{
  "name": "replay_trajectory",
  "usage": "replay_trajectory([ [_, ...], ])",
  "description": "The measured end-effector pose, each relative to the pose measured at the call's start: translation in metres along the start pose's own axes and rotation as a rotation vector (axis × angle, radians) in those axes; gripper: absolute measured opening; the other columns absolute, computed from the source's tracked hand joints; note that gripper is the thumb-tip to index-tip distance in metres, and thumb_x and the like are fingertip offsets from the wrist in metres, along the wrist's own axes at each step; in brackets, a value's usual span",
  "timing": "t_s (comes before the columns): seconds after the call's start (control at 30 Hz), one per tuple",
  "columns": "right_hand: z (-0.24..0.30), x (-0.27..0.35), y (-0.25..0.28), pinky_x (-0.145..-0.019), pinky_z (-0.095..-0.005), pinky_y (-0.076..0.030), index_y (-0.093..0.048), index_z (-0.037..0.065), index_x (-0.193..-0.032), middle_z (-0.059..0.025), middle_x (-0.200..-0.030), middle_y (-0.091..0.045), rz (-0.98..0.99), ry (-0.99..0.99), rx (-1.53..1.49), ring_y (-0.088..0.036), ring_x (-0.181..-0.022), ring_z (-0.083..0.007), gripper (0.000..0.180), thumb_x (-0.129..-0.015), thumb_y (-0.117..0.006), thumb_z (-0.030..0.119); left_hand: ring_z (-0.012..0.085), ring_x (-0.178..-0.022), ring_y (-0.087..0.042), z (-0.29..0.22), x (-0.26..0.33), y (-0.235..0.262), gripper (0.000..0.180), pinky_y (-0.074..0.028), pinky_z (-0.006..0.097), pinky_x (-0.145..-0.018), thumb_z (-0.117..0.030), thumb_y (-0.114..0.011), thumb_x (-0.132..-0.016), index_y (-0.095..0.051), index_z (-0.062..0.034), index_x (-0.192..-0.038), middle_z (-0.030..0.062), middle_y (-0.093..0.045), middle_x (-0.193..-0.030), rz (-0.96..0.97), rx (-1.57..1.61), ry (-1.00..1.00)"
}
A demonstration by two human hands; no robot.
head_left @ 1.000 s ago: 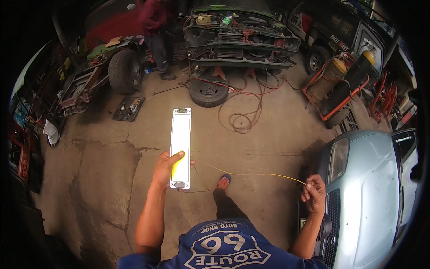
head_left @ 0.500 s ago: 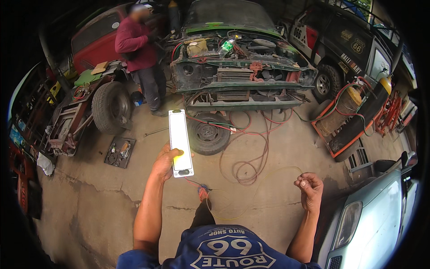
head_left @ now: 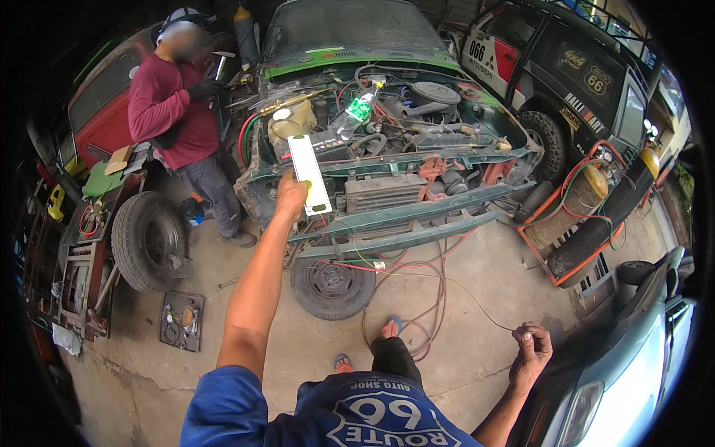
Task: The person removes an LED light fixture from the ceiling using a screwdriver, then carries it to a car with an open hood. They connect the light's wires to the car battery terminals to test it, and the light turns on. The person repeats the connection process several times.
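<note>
The lower end of the white light bar (head_left: pixel 309 173) is covered by the left hand (head_left: pixel 290 195) closed round it. The thin yellow wire (head_left: pixel 454 287) pinched in the right hand (head_left: pixel 530 356) grows too fine to follow where it crosses the tangle of hoses on the concrete floor (head_left: pixel 462 350), so its far end cannot be told. The silver car (head_left: pixel 633 372) is cut off by the picture's right rim. The green car's engine bay (head_left: pixel 387 119) is too cluttered to name small parts. The co-worker's hands (head_left: pixel 201 89) are partly hidden against the car's fender.
</note>
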State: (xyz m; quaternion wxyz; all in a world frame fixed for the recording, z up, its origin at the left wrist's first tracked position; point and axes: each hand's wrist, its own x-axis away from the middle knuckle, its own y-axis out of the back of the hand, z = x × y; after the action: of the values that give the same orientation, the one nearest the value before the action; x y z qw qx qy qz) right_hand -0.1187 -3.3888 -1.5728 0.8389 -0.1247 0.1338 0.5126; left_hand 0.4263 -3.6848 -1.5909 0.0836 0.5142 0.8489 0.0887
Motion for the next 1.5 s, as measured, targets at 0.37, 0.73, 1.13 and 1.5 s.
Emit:
replay_trajectory([
  [0.37,-0.101,-0.261,-0.142,-0.07,-0.0358,-0.054,-0.062,0.003,-0.109,-0.0066,-0.089,-0.059,0.199,-0.049,-0.345,-0.06,-0.076,-0.0173,0.024,-0.096,-0.073,0.02,0.0438,-0.105,-0.068,0.026,-0.218,-0.053,0.044,-0.054,0.045,-0.094,-0.021,-0.073,-0.079,-0.069,0.0063,-0.113,0.0297,-0.071,-0.111,-0.154,-0.617,-0.035],
  [0.73,-0.16,-0.347,-0.307,-0.071,-0.0376,-0.056,-0.063,-0.002,-0.109,-0.0092,-0.087,-0.06,0.648,-0.21,-0.382,-0.059,-0.075,-0.0169,0.022,-0.098,-0.069,0.015,0.0399,-0.087,-0.069,0.023,-0.082,-0.053,0.014,-0.055,0.046,-0.078,-0.008,-0.07,-0.089,-0.069,0.0001,-0.1,0.0218,-0.07,-0.094,-0.308,-0.566,-0.278],
  [1.13,-0.119,-0.317,-0.376,-0.069,-0.0342,-0.055,-0.066,-0.004,-0.111,-0.0062,-0.078,-0.061,0.678,-0.138,-0.154,-0.058,-0.071,-0.0136,0.023,-0.099,-0.068,0.015,0.034,-0.12,-0.063,0.26,0.086,-0.104,0.024,-0.046,0.049,-0.104,-0.019,-0.058,-0.089,-0.076,-0.009,-0.102,0.0146,-0.073,-0.105,0.629,-1.093,0.069],
  [1.5,-0.106,-0.287,-0.421,-0.066,-0.0287,-0.056,-0.069,-0.003,-0.107,-0.0102,-0.086,-0.07,0.69,-0.158,-0.084,-0.061,-0.065,-0.0117,0.017,-0.097,-0.069,0.011,0.0336,-0.11,-0.064,0.385,0.057,-0.106,0.031,-0.05,0.05,-0.085,-0.028,-0.052,-0.098,-0.072,-0.0116,-0.115,0.0138,-0.063,-0.13,0.896,-1.309,0.183],
])
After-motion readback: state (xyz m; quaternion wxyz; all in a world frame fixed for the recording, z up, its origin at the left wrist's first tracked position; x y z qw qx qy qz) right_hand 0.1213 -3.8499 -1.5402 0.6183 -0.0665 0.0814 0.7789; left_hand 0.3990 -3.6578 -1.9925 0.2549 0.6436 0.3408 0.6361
